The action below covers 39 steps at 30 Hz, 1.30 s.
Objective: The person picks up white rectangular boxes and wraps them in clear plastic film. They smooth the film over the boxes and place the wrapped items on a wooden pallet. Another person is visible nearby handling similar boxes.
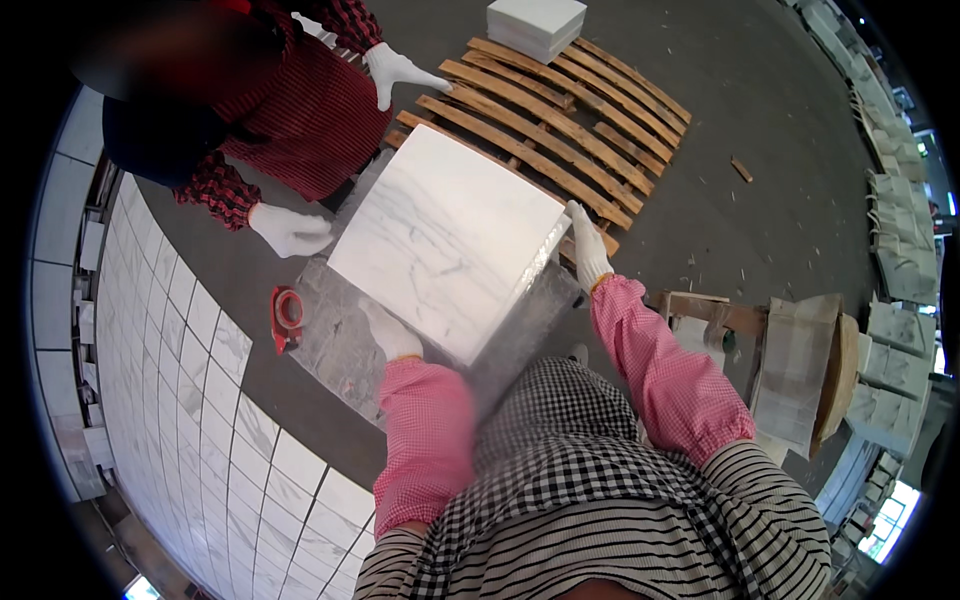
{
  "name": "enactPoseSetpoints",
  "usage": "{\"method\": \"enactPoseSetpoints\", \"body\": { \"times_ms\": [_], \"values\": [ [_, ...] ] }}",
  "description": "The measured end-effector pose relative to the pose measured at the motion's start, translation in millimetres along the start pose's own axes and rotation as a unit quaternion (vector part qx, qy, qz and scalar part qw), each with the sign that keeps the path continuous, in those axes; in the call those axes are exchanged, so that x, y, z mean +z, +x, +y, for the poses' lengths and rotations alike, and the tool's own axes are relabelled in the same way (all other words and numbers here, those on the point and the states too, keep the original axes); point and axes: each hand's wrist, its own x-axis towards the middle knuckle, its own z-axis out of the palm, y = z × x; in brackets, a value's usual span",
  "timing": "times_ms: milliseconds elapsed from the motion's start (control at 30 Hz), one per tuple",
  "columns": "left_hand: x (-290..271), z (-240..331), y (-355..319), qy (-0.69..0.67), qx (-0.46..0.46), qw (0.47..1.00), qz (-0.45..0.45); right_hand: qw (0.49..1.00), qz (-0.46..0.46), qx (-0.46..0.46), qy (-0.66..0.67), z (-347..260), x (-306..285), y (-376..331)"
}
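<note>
A square stack of white, grey-veined marble tiles [450, 235] sits over a bench covered in clear plastic film [335, 325]. Its right side shines as if wrapped. My left hand [388, 332], in a white glove, is closed against the stack's near left edge; its fingers are slightly blurred and partly hidden. At the right corner my white-gloved right hand [588, 245] grips the side, fingers pointing away from me. A red tape dispenser [287, 318] lies on the film left of the stack. Across from me, a co-worker's two gloved hands [290, 231] are apart from the stack.
A slatted wooden pallet [560, 125] lies beyond the bench, bearing another white tile stack [536, 28]. Marble tiles [215, 390] are laid out in a grid at left. A wooden crate with plastic sheeting [795, 370] stands near my right arm. More stacked tiles [900, 235] line the far right.
</note>
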Motion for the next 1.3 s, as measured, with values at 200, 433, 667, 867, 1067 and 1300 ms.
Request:
{"method": "enactPoseSetpoints", "body": {
  "times_ms": [200, 433, 667, 867, 1067, 1300],
  "values": [
    [7.6, -26.9, -18.8, 0.111, 0.07, 0.991, 0.002, 0.995, -0.025, 0.006, -0.099, -33.8, 7.2, -22.6],
    [-7.5, -43.8, -1.9, 0.038, 0.082, 0.994, -0.057, 0.994, -0.095, 0.013, 0.043, -8.4, -18.0, 4.3],
    [10.4, -25.8, -21.1, 0.2, 0.146, 0.969, -0.005, 0.976, -0.136, -0.061, -0.159, -23.1, -23.4, 10.4],
    [26.3, -20.1, -32.3, 0.504, 0.291, 0.796, 0.168, 0.966, -0.172, 0.058, -0.182, -53.2, -19.7, 23.6],
    [116.5, 36.9, -116.6, 0.676, 0.327, 0.657, -0.065, 0.921, -0.347, 0.165, -0.068, -25.0, -2.3, 97.9],
    [139.2, 8.1, -100.0, 0.637, 0.342, 0.687, -0.076, 0.832, -0.437, 0.342, 0.001, -16.1, 27.5, 116.0]
  ]
}}
